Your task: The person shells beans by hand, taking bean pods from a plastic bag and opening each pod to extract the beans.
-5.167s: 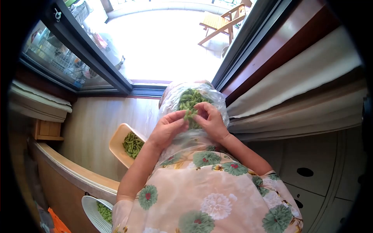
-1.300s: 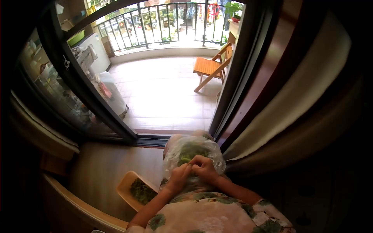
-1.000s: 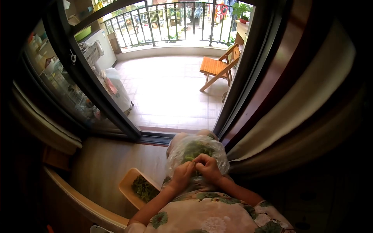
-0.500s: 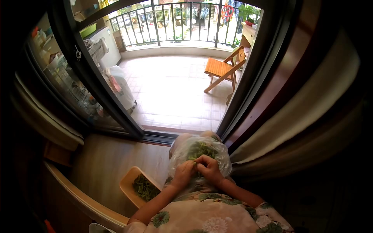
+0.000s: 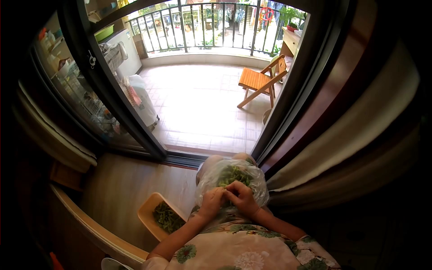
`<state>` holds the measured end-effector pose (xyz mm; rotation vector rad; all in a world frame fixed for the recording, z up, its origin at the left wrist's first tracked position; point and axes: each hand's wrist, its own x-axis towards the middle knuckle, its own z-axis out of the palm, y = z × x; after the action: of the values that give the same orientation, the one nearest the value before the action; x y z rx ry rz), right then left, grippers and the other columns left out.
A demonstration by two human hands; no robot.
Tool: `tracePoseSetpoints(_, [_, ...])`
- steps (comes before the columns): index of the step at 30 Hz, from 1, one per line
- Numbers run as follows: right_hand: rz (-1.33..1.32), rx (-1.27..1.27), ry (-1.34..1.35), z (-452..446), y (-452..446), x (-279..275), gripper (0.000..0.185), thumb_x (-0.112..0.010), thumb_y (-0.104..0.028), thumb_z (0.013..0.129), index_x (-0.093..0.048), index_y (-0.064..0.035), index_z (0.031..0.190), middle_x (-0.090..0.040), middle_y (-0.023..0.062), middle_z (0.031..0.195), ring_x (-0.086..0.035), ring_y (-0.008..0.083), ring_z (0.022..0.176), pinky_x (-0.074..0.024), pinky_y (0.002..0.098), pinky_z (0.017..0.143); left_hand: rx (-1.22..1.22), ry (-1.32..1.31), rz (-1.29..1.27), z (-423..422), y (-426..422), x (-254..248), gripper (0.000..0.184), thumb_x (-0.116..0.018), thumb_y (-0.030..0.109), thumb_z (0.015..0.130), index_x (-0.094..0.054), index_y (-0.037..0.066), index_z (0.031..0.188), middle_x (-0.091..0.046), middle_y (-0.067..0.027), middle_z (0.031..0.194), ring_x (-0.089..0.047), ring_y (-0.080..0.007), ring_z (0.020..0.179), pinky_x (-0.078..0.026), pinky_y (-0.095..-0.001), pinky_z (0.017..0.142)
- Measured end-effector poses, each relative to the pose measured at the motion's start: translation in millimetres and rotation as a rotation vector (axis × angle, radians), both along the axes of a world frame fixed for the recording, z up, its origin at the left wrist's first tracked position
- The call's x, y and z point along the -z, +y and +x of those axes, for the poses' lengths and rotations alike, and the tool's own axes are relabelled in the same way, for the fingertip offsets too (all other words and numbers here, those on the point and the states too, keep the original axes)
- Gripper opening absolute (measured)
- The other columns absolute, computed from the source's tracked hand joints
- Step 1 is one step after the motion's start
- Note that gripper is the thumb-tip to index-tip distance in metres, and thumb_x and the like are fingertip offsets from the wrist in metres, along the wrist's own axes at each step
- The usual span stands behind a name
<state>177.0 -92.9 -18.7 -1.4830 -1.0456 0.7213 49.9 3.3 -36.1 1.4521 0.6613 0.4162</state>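
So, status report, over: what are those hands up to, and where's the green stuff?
Left hand and right hand close together over clear plastic bag; grip unclear. Green pods inside bag. Nothing visible blocking either hand.

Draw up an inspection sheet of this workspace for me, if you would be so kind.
Surface: lap under a clear plastic bag; wood-look floor at left.
Job's things: green pods in the bag; green pieces in a tan bin at left.
Clutter: pale container cut off at the bottom edge.
Hands: left hand and right hand meet over the bag; anything pinched too small to tell.
Cables: nothing seen.
Surroundings: dark door frame; curtain at right; wooden chair and railing outside.
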Motion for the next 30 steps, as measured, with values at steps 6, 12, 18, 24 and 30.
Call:
tracePoseSetpoints(6, [0.056,0.009,-0.113,-1.3,-1.1,-6.0,0.012,-0.069,-0.008,0.083,-0.058,-0.0017,0.087,-0.056,0.0045,0.073,-0.05,0.01,0.062,-0.0428,0.0246,0.058,-0.036,-0.054,0.124,1.3,-1.7,-0.3,0.034,-0.042,0.022,0.097,-0.051,0.006,0.068,-0.046,0.0008,0.06,-0.041,-0.0075,0.053,-0.032,-0.0233,0.049])
tracePoseSetpoints(12, [0.03,-0.065,0.087,3.5,-2.0,-5.5,0.011,-0.067,-0.011,0.085,-0.059,-0.0029,0.085,-0.058,0.0035,0.074,-0.051,0.0095,0.064,-0.043,0.0238,0.058,-0.011,-0.068,0.137,-0.3,-1.4,-2.9,0.035,-0.043,0.023,0.096,-0.052,0.004,0.068,-0.048,-0.0008,0.062,-0.042,-0.0085,0.055,-0.034,-0.0241,0.051])
tracePoseSetpoints(18, [-0.069,-0.171,0.542,10.7,-2.8,0.4,0.012,-0.06,-0.015,0.091,-0.058,-0.0036,0.088,-0.059,0.0011,0.077,-0.053,0.0077,0.067,-0.0449,0.0225,0.061,0.06,-0.081,0.137,-4.5,-3.6,-17.1,0.034,-0.043,0.022,0.096,-0.056,-0.002,0.076,-0.055,-0.0074,0.067,-0.051,-0.015,0.063,-0.041,-0.0295,0.058])
tracePoseSetpoints(24, [-0.024,-0.073,0.526,7.0,-2.8,0.5,0.012,-0.056,-0.016,0.094,-0.055,-0.0039,0.094,-0.06,0.0013,0.077,-0.055,0.0078,0.068,-0.0444,0.0217,0.061,0.095,-0.078,0.094,-0.1,-2.5,-6.3,0.034,-0.042,0.025,0.099,-0.055,0.0,0.079,-0.051,-0.0041,0.067,-0.047,-0.013,0.061,-0.039,-0.0277,0.056])
tracePoseSetpoints(30, [0.065,-0.03,0.558,2.9,-3.8,3.7,0.01,-0.054,-0.014,0.095,-0.054,-0.0041,0.094,-0.06,0.0019,0.076,-0.057,0.0088,0.068,-0.0453,0.0218,0.062,0.122,-0.064,0.0,2.5,-3.4,-5.9,0.035,-0.042,0.026,0.099,-0.056,0.002,0.079,-0.051,-0.0025,0.066,-0.046,-0.0114,0.06,-0.038,-0.0262,0.055])
